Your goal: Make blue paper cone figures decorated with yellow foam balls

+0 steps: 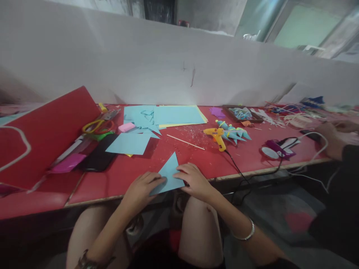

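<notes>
A light blue sheet of paper folded to a triangle (169,170) lies at the table's front edge, its point toward the back. My left hand (142,188) grips its lower left corner, fingers on top. On the right side my right hand (195,182) pinches the other corner, fingertips on the paper. Behind it to the left is a flat light blue paper square (129,144). A thin wooden stick (185,142) lies beyond the triangle. A yellow glue gun (217,137) rests to the right, beside blue paper cones (235,134).
At left are a black phone (98,155), scissors (97,127), a pink marker (68,163) and a red board (50,138). Blue paper sheets (179,115) lie along the wall. A cord (237,166) runs off the front edge. A co-worker's hand (331,138) is at far right.
</notes>
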Demonstrator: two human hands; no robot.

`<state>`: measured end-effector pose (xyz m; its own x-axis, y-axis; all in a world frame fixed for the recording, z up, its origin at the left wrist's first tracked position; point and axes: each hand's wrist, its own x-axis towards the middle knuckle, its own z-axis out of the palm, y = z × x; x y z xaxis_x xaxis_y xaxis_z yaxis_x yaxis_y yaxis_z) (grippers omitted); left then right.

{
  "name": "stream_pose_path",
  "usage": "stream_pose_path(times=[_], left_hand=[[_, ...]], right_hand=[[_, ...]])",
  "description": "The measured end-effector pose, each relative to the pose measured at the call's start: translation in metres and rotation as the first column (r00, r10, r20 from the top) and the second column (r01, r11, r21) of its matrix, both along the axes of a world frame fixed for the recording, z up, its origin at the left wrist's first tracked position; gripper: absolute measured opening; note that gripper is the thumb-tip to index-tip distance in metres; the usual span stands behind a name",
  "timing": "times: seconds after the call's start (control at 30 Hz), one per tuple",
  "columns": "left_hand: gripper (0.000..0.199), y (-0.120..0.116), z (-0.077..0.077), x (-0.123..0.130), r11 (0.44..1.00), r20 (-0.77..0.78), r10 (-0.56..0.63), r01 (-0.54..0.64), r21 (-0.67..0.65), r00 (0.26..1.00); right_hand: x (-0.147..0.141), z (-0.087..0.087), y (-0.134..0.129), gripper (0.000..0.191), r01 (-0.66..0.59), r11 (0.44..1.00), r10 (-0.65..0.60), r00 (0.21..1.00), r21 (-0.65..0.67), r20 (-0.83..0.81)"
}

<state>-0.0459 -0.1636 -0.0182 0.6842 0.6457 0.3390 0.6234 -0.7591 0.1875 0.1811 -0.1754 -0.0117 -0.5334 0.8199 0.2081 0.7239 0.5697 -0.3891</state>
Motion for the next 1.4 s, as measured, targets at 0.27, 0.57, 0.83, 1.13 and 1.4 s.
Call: stream_pose_path(times=[0.27, 0.57, 0.83, 1.13, 1.4], left_hand=[[0.026, 0.01, -0.002, 0.0, 0.995, 0.11, -0.011, 0.023, -0.101, 0.994], [0.012, 0.014, -0.003, 0.006, 0.97, 0.192, 0.106, -0.059, -0.238, 0.976], [0.019, 0.015, 0.003, 0.006, 0.901, 0.169, 0.295, -0.214, -0.378, 0.941], [0.034, 0.009, 0.006, 0.006, 0.89, -0.007, 0.44, -0.438, -0.126, 0.898], [0.031, 0.014, 0.008, -0.001, 0.89, -0.141, 0.401, -0.421, -0.173, 0.905]], right_hand=[[-0.01, -0.007, 0.004, 0.031, 0.042, 0.999, -0.043, 0.995, -0.013, -0.086], [-0.017, -0.003, 0.007, 0.01, 0.15, 0.988, -0.156, 0.965, -0.046, -0.213], [-0.026, -0.002, 0.012, 0.015, 0.279, 0.956, -0.291, 0.937, -0.089, -0.195], [-0.031, -0.004, 0.014, 0.02, 0.372, 0.926, -0.376, 0.92, -0.058, -0.111], [-0.033, -0.006, 0.013, 0.019, 0.409, 0.912, -0.409, 0.911, -0.015, -0.051]])
